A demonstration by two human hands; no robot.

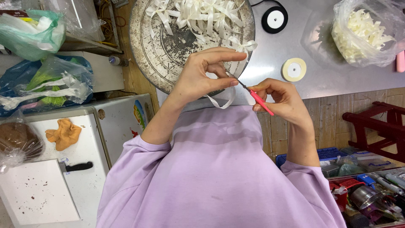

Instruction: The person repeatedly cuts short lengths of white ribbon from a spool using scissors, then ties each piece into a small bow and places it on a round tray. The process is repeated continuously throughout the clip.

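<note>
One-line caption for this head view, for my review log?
Left hand pinches a white ribbon loop while right hand holds pink-handled scissors below a round metal tray of ribbon bows.

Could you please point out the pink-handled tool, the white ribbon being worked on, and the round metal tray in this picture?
pink-handled tool [261, 102]: head view, middle of its pink handle.
white ribbon [223, 102]: head view, on the loop hanging below the left hand.
round metal tray [158, 59]: head view, on its bare scratched surface.

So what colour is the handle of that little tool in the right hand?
Pink handle, seen in the head view.
</note>
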